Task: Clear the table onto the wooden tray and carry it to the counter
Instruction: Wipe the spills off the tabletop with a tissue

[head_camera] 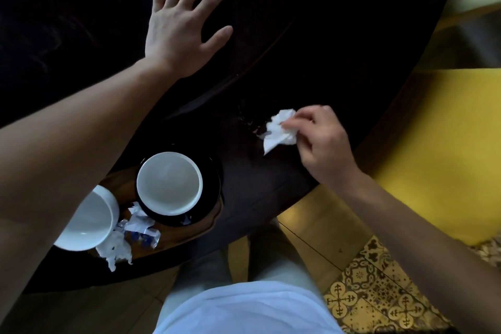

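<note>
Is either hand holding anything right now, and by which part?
The right hand pinches a crumpled white paper napkin by its right edge; the left hand holds nothing.

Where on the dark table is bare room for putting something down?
Bare room: the dark table beyond the left hand and between it and the right hand with its tissue. Crowded: the wooden tray, filled with cups and wrappers.

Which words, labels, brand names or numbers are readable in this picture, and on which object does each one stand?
No text is readable.
The crumpled wrappers on the wooden tray have blue print, too blurred to read.
The cups, the napkin in the right hand and the table show no writing.
</note>
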Motion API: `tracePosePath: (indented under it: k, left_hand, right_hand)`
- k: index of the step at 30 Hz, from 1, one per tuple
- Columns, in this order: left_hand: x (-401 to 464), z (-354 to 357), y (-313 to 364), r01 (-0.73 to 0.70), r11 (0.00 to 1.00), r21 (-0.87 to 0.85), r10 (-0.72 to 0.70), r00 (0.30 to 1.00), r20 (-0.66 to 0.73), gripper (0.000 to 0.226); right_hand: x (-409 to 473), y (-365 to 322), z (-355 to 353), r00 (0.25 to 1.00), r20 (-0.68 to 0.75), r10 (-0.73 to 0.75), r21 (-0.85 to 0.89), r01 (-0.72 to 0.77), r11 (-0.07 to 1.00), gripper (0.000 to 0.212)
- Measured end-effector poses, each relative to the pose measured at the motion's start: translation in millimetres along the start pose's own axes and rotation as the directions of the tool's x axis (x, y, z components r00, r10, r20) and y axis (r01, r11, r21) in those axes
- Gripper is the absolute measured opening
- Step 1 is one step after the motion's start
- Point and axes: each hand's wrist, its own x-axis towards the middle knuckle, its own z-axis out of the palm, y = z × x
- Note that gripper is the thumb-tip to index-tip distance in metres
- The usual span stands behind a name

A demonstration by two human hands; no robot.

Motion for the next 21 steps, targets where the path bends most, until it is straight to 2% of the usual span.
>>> tracePosePath:
  k: [2, 4, 8, 13, 15, 18, 21]
  left_hand:
    - [0, 0, 1, 0.0, 1.0, -0.005, 0.0, 1.0, 0.002, 0.067]
    - [0, 0, 0, 0.002, 1.0, -0.007, -0.002, 1.0, -0.003, 0.066]
    - [-2, 1, -1, 0.002, 1.0, -0.019, -0.003, 1.0, -0.014, 0.067]
    - [-2, 1, 0, -0.003, 1.0, -0.02, 0.003, 1.0, -0.019, 0.067]
    - [-1, 1, 0, 0.0, 1.0, -0.017, 0.0, 1.0, -0.021, 0.067]
    - [0, 1, 1, -0.001, 1.0, -0.018, 0.001, 1.0, -0.018, 0.067]
    - [1, 2, 1, -0.005, 1.0, -0.019, 0.004, 1.0, -0.012, 0.066]
  right_hand:
    - [-20, -7, 16, 0.994, 0.101, -0.05, -0.021, 0.053, 0.998, 0.023]
    - [-29, -7, 29, 0.987, 0.138, -0.079, -0.069, 0.09, 0.994, 0.021]
    - [-7, 12, 27, 1.0, -0.013, -0.019, -0.173, 0.016, 0.985, 0.017]
    - [32, 28, -2, 0.986, -0.155, 0.067, -0.146, -0.09, 0.985, 0.017]
    - [52, 36, -9, 0.963, -0.226, 0.149, -0.15, -0.186, 0.971, 0.021]
    - [66, 43, -4, 0.959, -0.152, 0.238, -0.155, -0.261, 0.953, 0.028]
    - [47, 24, 9, 0.982, -0.017, 0.186, -0.129, -0.186, 0.974, 0.03]
